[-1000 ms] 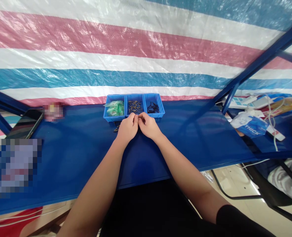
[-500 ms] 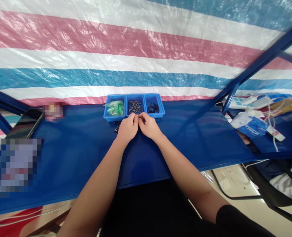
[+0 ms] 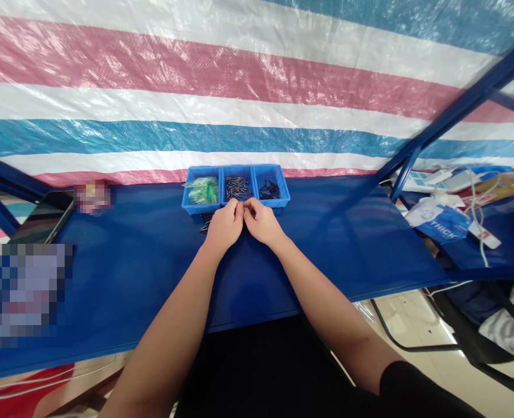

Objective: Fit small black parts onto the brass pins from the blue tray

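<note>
My left hand (image 3: pixel 224 226) and my right hand (image 3: pixel 261 222) meet fingertip to fingertip over the blue table (image 3: pixel 130 273), just in front of three small blue bins. Both are curled in a pinch on something too small to make out. The left bin (image 3: pixel 201 192) holds green pieces, the middle bin (image 3: pixel 238 188) small brass-coloured pins, the right bin (image 3: pixel 271 188) small black parts. A few more pins (image 3: pixel 205 223) lie loose on the table beside my left hand.
A striped tarp (image 3: pixel 239 87) hangs behind the table. A dark phone (image 3: pixel 43 217) lies at the far left. Blue frame bars (image 3: pixel 448 116) slant across the right, with a neighbouring table of packets and cables (image 3: pixel 452 217). Another person's sleeve (image 3: pixel 507 322) shows at lower right.
</note>
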A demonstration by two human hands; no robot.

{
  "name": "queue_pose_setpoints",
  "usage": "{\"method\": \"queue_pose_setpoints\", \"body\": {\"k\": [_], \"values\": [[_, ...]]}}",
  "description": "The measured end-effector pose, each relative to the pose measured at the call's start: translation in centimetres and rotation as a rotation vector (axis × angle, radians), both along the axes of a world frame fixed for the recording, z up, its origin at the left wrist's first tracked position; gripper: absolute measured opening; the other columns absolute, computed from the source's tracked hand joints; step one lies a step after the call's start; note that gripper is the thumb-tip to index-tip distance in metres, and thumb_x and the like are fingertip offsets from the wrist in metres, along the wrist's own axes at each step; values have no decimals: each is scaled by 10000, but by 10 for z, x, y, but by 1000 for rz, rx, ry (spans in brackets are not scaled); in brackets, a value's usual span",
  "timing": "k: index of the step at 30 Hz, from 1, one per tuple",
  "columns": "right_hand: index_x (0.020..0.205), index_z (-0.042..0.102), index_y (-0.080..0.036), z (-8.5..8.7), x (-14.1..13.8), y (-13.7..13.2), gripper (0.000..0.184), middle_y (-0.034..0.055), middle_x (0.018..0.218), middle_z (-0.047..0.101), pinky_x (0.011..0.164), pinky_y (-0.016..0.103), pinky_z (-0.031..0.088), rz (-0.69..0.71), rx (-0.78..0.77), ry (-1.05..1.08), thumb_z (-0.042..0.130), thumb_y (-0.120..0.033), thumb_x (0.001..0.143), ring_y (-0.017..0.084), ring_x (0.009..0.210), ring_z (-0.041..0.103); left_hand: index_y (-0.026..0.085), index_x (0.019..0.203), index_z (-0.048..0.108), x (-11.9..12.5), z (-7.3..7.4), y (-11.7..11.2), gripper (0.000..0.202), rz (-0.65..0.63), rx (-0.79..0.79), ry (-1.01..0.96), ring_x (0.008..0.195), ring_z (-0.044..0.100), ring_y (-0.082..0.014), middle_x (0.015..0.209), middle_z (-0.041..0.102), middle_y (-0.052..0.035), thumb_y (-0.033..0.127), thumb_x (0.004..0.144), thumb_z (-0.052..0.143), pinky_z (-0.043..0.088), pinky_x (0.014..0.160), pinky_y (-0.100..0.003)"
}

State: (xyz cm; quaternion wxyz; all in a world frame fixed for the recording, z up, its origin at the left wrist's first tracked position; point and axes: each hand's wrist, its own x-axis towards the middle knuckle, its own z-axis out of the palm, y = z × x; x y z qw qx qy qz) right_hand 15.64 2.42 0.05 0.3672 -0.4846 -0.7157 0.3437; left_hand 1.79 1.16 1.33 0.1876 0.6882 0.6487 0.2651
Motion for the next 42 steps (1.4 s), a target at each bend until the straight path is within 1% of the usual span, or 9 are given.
{"method": "queue_pose_setpoints", "body": {"k": [14, 23, 31, 36, 42], "values": [[1030, 578, -201, 0, 0, 1, 214, 32, 963, 703, 766, 271, 471, 4, -7, -1, 421, -318, 942, 129, 791, 632, 200, 850, 521, -1, -2, 0, 347, -5, 16, 11, 716, 594, -178, 798, 654, -67, 406, 1022, 302, 306, 627, -261], [1025, 579, -197, 3, 0, 0, 216, 29, 906, 694, 739, 267, 465, -2, -10, -32, 414, -308, 941, 131, 759, 622, 193, 892, 556, -1, -5, 1, 359, -9, 30, 43, 744, 621, -186, 820, 672, -80, 404, 1028, 300, 305, 633, -274], [1025, 579, -200, 3, -1, -1, 209, 34, 922, 699, 747, 273, 470, -4, -12, -35, 415, -299, 941, 135, 764, 627, 199, 844, 509, -1, -5, 0, 325, -9, 29, 14, 721, 605, -189, 793, 648, -66, 394, 1021, 317, 277, 623, -273], [1021, 580, -199, 2, -1, -1, 208, 35, 911, 700, 743, 272, 470, 0, -5, -33, 419, -306, 945, 135, 764, 626, 201, 857, 522, -2, -5, 0, 336, -8, 23, 7, 722, 602, -189, 799, 651, -69, 401, 1022, 309, 278, 624, -273], [1015, 574, -199, 1, -1, 0, 197, 38, 954, 707, 767, 276, 473, 5, -4, -24, 418, -295, 943, 136, 796, 640, 199, 857, 522, -2, -4, 0, 334, -13, 16, 4, 711, 584, -185, 793, 645, -69, 398, 1019, 308, 269, 624, -272]]}}
